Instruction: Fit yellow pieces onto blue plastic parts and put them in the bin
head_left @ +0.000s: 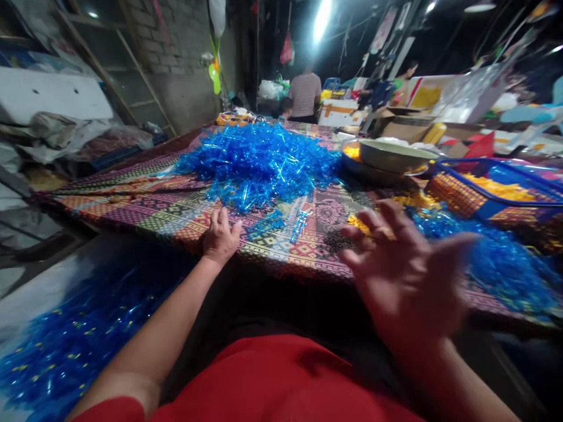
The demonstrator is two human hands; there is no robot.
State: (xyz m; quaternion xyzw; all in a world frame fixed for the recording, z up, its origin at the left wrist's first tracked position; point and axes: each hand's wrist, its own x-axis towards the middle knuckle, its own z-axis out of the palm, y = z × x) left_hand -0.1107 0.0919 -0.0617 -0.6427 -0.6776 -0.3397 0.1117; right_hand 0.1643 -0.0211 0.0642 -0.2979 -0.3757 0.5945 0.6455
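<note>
My left hand [221, 236] rests at the near edge of the patterned cloth [176, 217], fingers slightly curled and apart, with nothing visible in it. Just beyond lies a big heap of shiny blue plastic pieces [268, 155]. A few loose clear-blue pieces [301, 225] lie to the right of that hand. Raised above the cloth on the right, my right hand [404, 269] is blurred, palm showing and fingers spread, holding nothing. Small yellow pieces [358, 224] and dark grains [338, 241] are partly behind its fingertips.
At the right are stacked metal bowls [393, 157], a blue basket [505, 193] of yellow pieces and another blue pile [505, 258]. More blue pieces [74, 334] lie low at the left. Two people are in the background, one in a striped shirt [305, 94].
</note>
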